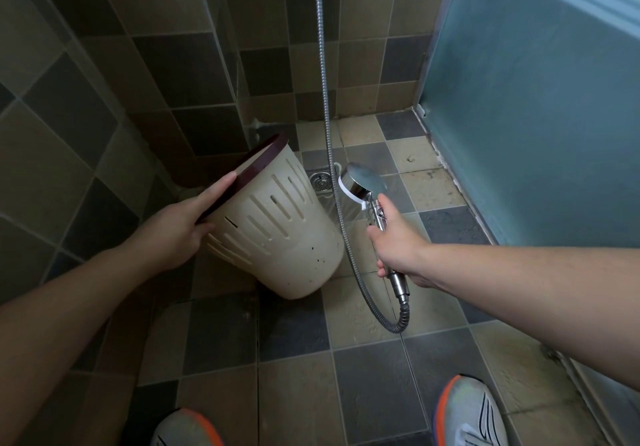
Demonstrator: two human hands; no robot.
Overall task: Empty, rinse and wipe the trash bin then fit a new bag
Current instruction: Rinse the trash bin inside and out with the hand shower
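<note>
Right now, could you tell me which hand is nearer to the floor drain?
Right. The right hand holds the shower head just right of the floor drain; the left hand holds the trash bin rim, farther left, bin between.

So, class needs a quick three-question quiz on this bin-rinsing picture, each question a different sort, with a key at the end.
1. True or false: the left hand holds the trash bin by its dark rim, tilted off the floor.
2. What does the right hand grip? A) a sponge B) the shower head handle C) a new bag
3. Fill in: the metal fitting set in the floor behind the bin is a ____.

Key: 1 true; 2 B; 3 drain. No bag shows on the bin. Whether water is flowing cannot be told.
</note>
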